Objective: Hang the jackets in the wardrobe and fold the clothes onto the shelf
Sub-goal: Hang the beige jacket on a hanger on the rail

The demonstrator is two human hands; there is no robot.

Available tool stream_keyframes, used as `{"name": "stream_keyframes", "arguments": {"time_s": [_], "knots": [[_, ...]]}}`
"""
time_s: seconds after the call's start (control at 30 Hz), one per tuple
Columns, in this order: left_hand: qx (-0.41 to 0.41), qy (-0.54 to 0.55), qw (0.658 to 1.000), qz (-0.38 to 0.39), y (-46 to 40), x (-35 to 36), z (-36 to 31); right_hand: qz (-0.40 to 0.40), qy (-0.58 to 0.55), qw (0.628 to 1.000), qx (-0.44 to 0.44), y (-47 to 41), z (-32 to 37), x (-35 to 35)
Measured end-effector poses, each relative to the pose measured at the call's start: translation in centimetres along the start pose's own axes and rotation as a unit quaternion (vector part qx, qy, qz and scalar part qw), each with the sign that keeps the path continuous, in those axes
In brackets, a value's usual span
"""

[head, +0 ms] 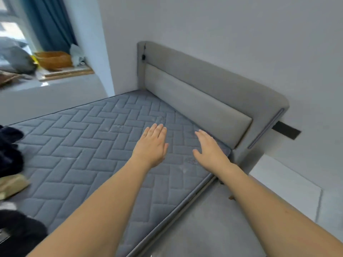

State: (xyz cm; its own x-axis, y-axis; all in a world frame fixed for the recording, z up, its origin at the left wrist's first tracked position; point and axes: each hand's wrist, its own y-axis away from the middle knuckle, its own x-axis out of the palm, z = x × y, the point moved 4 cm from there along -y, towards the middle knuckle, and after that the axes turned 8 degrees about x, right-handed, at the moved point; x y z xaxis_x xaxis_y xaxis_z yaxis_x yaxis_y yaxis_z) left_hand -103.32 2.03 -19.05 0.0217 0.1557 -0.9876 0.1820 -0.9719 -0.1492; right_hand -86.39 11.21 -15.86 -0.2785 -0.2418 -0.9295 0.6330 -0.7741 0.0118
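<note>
Head view: my left hand (pixel 151 145) and right hand (pixel 210 150) flat, grasping nothing; clothes (pixel 11 160) at 9 o'clock risk sliding off mattress (pixel 83 138).

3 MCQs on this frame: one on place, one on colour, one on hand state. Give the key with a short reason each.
1. Where do the clothes lie?
A. at the left edge of the mattress
B. against the headboard
C. on the window sill

2. What colour is the curtain?
A. red
B. white
C. blue

3. How are the two hands?
A. both gripping a jacket
B. both flat with straight fingers, holding nothing
C. one clenched in a fist

Key:
1 A: the clothes are piled at the left of the mattress, far from the headboard.
2 C: the curtain by the window is blue.
3 B: the left hand and right hand are spread, with nothing in them.
</note>
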Motion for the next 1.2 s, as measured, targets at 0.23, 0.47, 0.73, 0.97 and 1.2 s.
{"name": "stream_keyframes", "arguments": {"time_s": [0.23, 0.47, 0.73, 0.97, 1.2], "knots": [[-0.146, 0.005, 0.988, 0.044, 16.8, 2.6, 18.3, 0.113, -0.011, 0.988, -0.104, -0.1, 19.7, 13.9], [-0.297, 0.032, 0.953, 0.059, 32.6, 5.3, 29.5, 0.218, -0.004, 0.955, -0.202, 2.1, 34.2, 26.1], [-0.482, 0.056, 0.868, 0.108, 50.1, 9.5, 37.1, 0.352, 0.0, 0.892, -0.282, 6.4, 47.8, 40.9], [-0.62, 0.139, 0.769, 0.079, 65.0, 14.8, 46.3, 0.427, -0.011, 0.862, -0.274, 11.6, 58.9, 52.2], [-0.705, 0.416, 0.573, -0.033, 70.1, 24.2, 55.8, 0.446, -0.029, 0.881, -0.153, 10.1, 67.4, 64.5]]}}
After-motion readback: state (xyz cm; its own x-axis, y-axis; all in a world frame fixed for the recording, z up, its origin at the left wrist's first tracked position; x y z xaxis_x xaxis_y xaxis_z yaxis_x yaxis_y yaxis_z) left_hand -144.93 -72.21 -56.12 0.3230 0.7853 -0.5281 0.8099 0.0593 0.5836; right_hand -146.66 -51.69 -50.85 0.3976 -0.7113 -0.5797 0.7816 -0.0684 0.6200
